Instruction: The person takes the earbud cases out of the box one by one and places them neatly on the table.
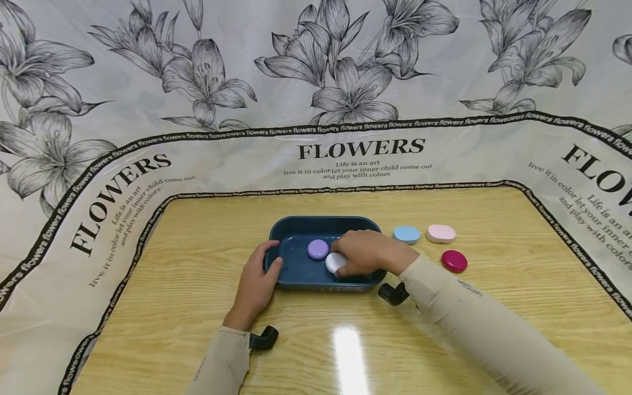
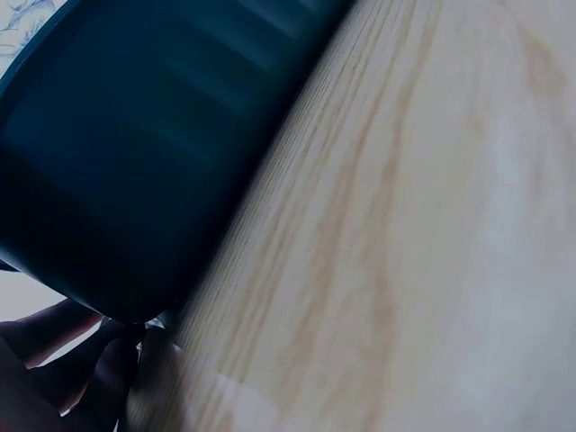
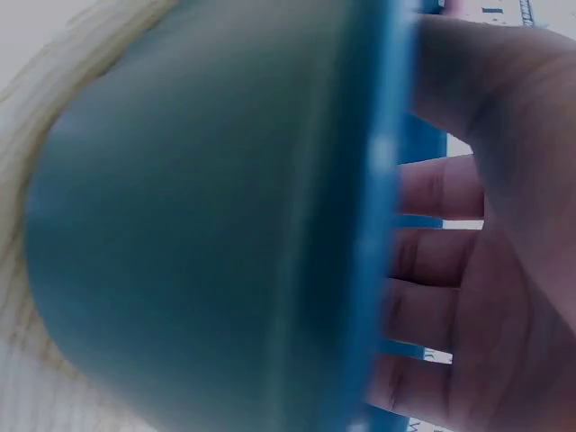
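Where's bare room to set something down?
Bare wooden tabletop lies left of the left hand and between the beige sleeves. Crowded: right of the dark blue oblong tray, by a blue oval, a pink oval and a crimson disc; inside the tray, around the right hand.

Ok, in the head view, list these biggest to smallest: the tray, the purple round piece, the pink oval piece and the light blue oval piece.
1. Tray, clearly largest.
2. Pink oval piece and light blue oval piece: too alike to rank.
3. Purple round piece, somewhat smaller.
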Demonstrator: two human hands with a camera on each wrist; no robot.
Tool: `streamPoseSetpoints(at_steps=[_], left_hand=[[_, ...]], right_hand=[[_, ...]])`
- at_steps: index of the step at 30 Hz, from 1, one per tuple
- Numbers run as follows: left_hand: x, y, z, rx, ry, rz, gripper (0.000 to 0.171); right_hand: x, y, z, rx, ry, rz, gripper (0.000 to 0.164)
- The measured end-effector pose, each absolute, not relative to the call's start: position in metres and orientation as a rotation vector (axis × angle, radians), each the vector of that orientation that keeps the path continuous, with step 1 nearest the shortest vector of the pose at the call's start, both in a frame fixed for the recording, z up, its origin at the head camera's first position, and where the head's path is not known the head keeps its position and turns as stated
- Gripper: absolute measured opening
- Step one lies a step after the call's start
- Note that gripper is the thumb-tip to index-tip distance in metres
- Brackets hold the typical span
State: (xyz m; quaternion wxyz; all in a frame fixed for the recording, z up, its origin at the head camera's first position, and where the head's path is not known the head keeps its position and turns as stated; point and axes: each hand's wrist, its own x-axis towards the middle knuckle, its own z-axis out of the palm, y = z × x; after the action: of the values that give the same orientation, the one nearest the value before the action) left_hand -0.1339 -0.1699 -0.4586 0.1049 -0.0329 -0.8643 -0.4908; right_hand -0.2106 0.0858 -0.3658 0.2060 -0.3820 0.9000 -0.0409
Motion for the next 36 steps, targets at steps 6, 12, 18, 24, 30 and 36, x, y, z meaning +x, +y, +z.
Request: streamPoseSetpoints(at_steps=[6, 12, 18, 24, 30, 36], left_hand=[[-0.135, -0.172, -0.46, -0.102, -2.547, -1.444, 0.038], [-0.134, -0.171, -0.461, -0.096, -2.552, -1.443, 0.038], [-0.133, -0.171, -0.46, -0.091, -2.556, -1.449, 0.038], [-0.133, -0.171, -0.459, -0.092, -2.551, -1.455, 0.039], [-0.134, -0.172, -0.459, -0.108, -2.551, -1.456, 0.039], [-0.134, -0.172, -0.459, -0.103, -2.555, -1.458, 0.04]], right_hand=[[-0.21, 0.087, -0.361, -1.05, 2.523, -0.206, 0.038], [-0.207, 0.091, -0.36, -1.068, 2.532, -0.248, 0.04], [-0.205, 0.092, -0.357, -1.082, 2.532, -0.275, 0.041], [-0.206, 0.095, -0.352, -1.129, 2.545, -0.313, 0.04], [-0.208, 0.101, -0.344, -1.117, 2.586, -0.355, 0.042], [-0.208, 0.104, -0.344, -1.136, 2.587, -0.444, 0.04]])
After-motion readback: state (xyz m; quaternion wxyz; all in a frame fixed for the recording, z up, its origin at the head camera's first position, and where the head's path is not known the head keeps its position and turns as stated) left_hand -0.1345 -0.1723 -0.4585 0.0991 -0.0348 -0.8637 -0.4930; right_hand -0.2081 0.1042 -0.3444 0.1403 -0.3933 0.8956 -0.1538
